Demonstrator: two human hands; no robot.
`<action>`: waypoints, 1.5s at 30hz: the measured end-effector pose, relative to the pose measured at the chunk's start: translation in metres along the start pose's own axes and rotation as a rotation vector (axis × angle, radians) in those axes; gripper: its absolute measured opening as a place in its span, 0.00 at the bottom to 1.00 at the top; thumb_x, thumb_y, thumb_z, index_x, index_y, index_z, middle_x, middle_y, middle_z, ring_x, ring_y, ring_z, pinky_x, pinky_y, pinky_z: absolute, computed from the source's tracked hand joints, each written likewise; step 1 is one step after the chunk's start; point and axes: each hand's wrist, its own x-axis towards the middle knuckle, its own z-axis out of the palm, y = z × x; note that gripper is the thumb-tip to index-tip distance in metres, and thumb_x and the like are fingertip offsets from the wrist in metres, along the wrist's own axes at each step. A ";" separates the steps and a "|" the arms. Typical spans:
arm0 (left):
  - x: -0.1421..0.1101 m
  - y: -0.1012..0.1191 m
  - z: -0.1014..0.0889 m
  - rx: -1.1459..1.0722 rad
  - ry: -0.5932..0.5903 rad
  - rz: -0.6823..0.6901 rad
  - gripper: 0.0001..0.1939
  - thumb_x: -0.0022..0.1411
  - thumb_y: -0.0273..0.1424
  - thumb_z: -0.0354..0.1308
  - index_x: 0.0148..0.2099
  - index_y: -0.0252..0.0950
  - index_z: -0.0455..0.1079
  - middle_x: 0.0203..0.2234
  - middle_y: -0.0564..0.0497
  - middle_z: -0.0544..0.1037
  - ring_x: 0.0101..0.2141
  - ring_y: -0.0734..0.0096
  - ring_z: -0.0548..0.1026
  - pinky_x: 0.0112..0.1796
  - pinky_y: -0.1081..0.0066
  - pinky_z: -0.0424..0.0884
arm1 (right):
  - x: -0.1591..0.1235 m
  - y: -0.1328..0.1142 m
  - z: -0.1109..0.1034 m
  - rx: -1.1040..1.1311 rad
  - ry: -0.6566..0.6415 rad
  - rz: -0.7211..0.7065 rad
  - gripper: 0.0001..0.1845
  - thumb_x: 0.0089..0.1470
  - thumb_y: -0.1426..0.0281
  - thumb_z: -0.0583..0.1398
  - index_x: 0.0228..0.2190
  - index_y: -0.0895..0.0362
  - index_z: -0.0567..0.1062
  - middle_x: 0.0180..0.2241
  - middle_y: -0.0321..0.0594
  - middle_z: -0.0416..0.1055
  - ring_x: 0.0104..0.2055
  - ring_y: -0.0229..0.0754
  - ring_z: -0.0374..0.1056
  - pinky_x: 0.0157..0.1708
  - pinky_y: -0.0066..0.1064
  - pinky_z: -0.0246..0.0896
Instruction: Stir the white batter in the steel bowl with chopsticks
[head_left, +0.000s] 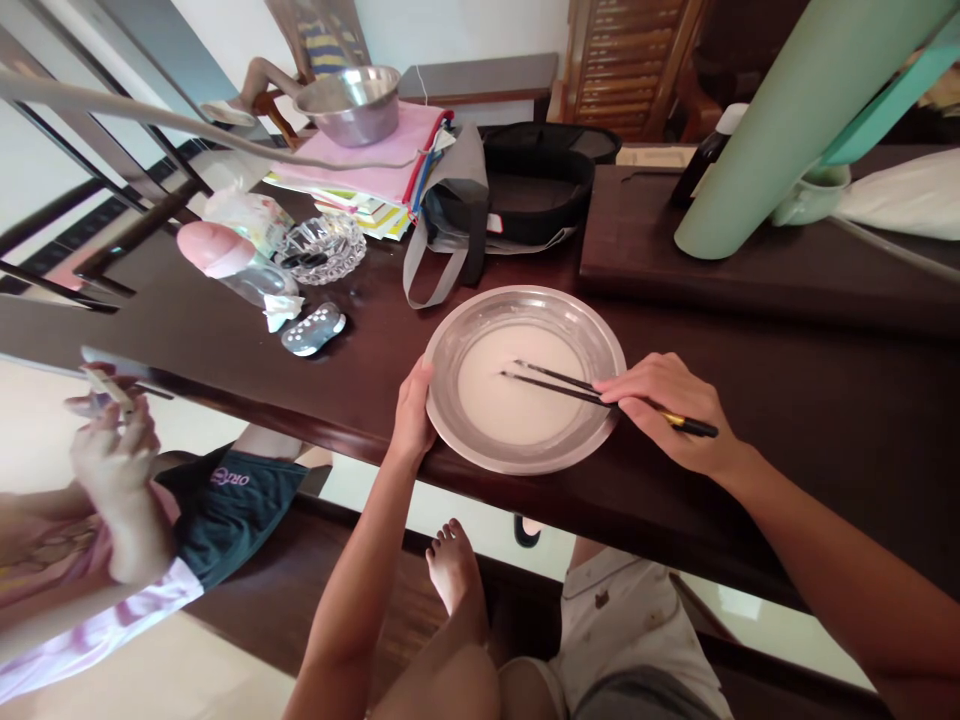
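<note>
A round metal bowl [525, 460] sits near the front edge of the dark wooden table, with a white liquid mixture [517, 410] inside. My left hand [413, 412] grips the bowl's left rim, thumb at the edge and the other fingers mostly hidden beneath. In my right hand [671, 410] is a pair of dark chopsticks [559, 387], closed between the fingers over the bowl's right rim. The chopstick tips reach into the white mixture and carry a little of it. Their yellow-banded ends stick out past my palm.
Behind the bowl lies a grey and black bag [525, 195]. A steel basin [352, 105] rests on stacked books and folders at the back left. A glass ashtray [322, 250] and a game controller [313, 329] lie left. A green cylinder [787, 130] stands right. Another person's hands [116, 440] hold a phone.
</note>
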 end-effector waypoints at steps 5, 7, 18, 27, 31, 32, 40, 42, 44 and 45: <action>0.000 -0.001 -0.001 0.035 0.012 -0.002 0.21 0.65 0.43 0.56 0.51 0.35 0.77 0.48 0.47 0.81 0.51 0.55 0.76 0.52 0.64 0.71 | -0.003 0.006 -0.003 0.113 0.169 0.010 0.14 0.62 0.74 0.54 0.32 0.52 0.79 0.29 0.38 0.81 0.27 0.42 0.72 0.33 0.42 0.60; 0.001 -0.002 -0.002 0.037 0.008 0.010 0.21 0.65 0.42 0.56 0.52 0.35 0.77 0.49 0.47 0.81 0.52 0.56 0.75 0.53 0.64 0.70 | -0.003 0.005 -0.001 0.122 0.115 0.021 0.13 0.62 0.73 0.55 0.33 0.52 0.79 0.31 0.38 0.81 0.28 0.43 0.72 0.34 0.42 0.61; 0.001 -0.003 -0.002 0.006 -0.004 0.001 0.21 0.65 0.42 0.55 0.52 0.35 0.77 0.48 0.46 0.81 0.51 0.54 0.75 0.52 0.63 0.71 | -0.002 0.003 -0.002 0.133 0.176 0.023 0.14 0.63 0.73 0.54 0.32 0.51 0.79 0.29 0.36 0.81 0.26 0.43 0.70 0.32 0.43 0.60; 0.001 -0.004 -0.003 0.022 -0.021 0.011 0.21 0.66 0.42 0.55 0.53 0.35 0.76 0.49 0.46 0.81 0.52 0.55 0.75 0.53 0.63 0.70 | -0.003 0.004 -0.001 0.045 0.262 0.012 0.15 0.62 0.75 0.55 0.31 0.51 0.79 0.28 0.36 0.80 0.27 0.44 0.69 0.34 0.44 0.58; 0.001 -0.003 -0.002 0.008 -0.019 0.017 0.20 0.66 0.41 0.55 0.53 0.36 0.77 0.49 0.46 0.81 0.52 0.55 0.75 0.53 0.63 0.71 | -0.003 0.001 0.002 0.100 0.118 0.000 0.13 0.62 0.76 0.55 0.33 0.52 0.78 0.30 0.36 0.81 0.28 0.42 0.71 0.35 0.44 0.59; 0.001 -0.003 -0.003 0.008 -0.018 0.022 0.20 0.66 0.41 0.55 0.53 0.36 0.77 0.49 0.47 0.81 0.52 0.55 0.75 0.53 0.63 0.70 | -0.002 0.000 0.003 0.065 0.050 -0.008 0.11 0.61 0.76 0.57 0.34 0.52 0.78 0.33 0.36 0.82 0.30 0.42 0.72 0.36 0.43 0.59; 0.000 -0.003 -0.002 0.025 0.006 0.010 0.20 0.66 0.43 0.56 0.51 0.36 0.78 0.47 0.46 0.82 0.50 0.54 0.77 0.52 0.61 0.71 | -0.005 0.007 -0.002 0.082 0.296 0.024 0.16 0.64 0.72 0.53 0.31 0.50 0.79 0.26 0.35 0.80 0.25 0.45 0.70 0.34 0.45 0.59; 0.000 -0.002 -0.002 0.039 0.013 0.015 0.20 0.65 0.44 0.56 0.51 0.36 0.78 0.47 0.46 0.82 0.50 0.54 0.77 0.52 0.61 0.71 | -0.005 0.005 -0.001 0.131 0.258 0.003 0.16 0.64 0.73 0.53 0.31 0.50 0.79 0.26 0.35 0.80 0.24 0.44 0.70 0.34 0.45 0.60; 0.000 -0.002 -0.002 0.046 0.014 0.023 0.21 0.65 0.43 0.56 0.51 0.36 0.78 0.47 0.46 0.82 0.51 0.54 0.76 0.52 0.61 0.71 | -0.003 0.001 0.001 0.098 0.129 -0.011 0.13 0.62 0.74 0.55 0.33 0.52 0.78 0.31 0.36 0.82 0.27 0.43 0.72 0.35 0.44 0.60; 0.000 -0.002 -0.002 0.042 0.011 0.025 0.21 0.65 0.44 0.56 0.51 0.36 0.78 0.47 0.46 0.82 0.51 0.54 0.76 0.52 0.61 0.71 | -0.002 -0.001 0.002 0.054 0.067 -0.009 0.11 0.61 0.75 0.56 0.33 0.52 0.78 0.33 0.37 0.82 0.29 0.43 0.73 0.35 0.43 0.60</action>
